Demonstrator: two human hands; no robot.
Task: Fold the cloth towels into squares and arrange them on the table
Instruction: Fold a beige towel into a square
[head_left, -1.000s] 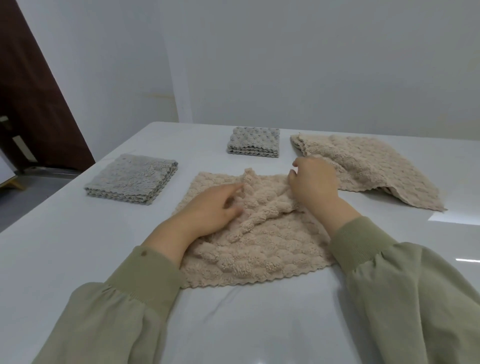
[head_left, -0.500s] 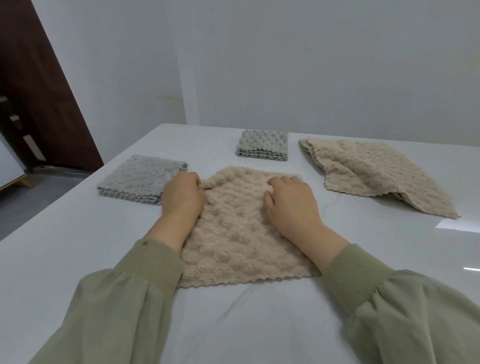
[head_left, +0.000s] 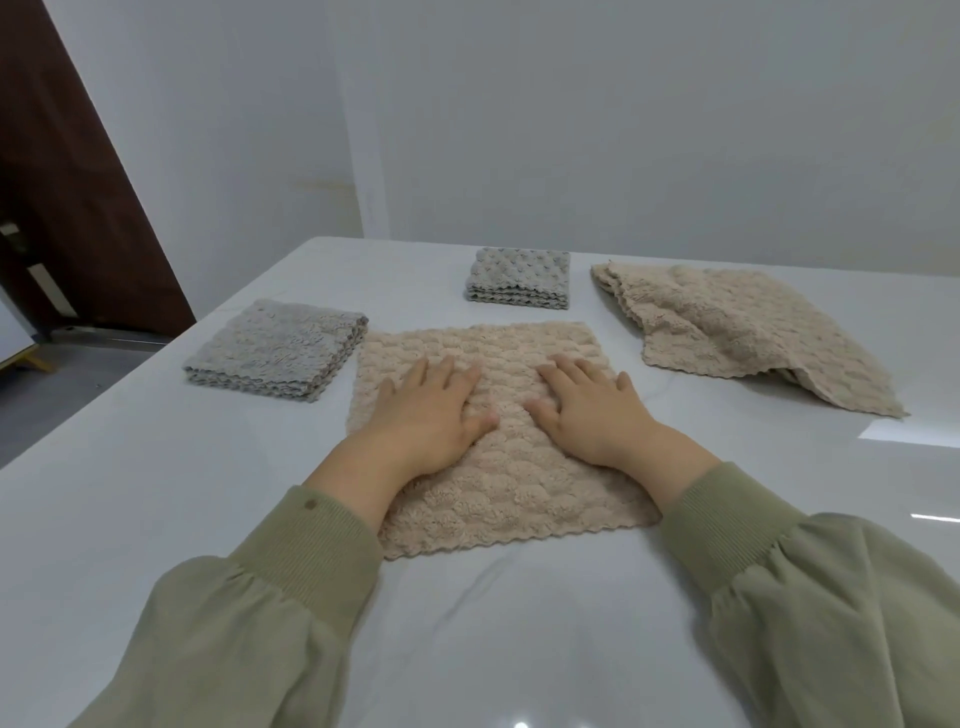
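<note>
Head view looks down on a beige towel (head_left: 498, 483) spread flat on a white table (head_left: 156, 483), with its scalloped near edge facing the person. Both hands lie palm-down on it, side by side and a little apart. The left hand (head_left: 426, 415) rests on the left half of the towel, fingers straight and slightly spread, thumb pointing inward. The right hand (head_left: 592, 415) mirrors it on the right half, fingers likewise extended and flat against the pile. Neither hand grips anything; both press on the fabric. Olive-green sleeves (head_left: 291, 597) with ribbed cuffs cover both forearms.

Just beside the towel's far left corner sits a folded grey towel (head_left: 275, 348), a thick square with its layered edges showing. Farther back, near the middle of the table, lies a smaller folded grey towel (head_left: 517, 278), also square and layered. To the right, well apart from the hands, a loose beige towel pile (head_left: 727, 322) lies rumpled and only partly folded, one corner sagging toward the near right.

Faint grey veining marks the glossy tabletop, and bright reflections show near its right edge. A plain pale wall (head_left: 623, 130) stands behind the table, and a dark brown door (head_left: 67, 208) shows at the left above a grey floor (head_left: 62, 395).
</note>
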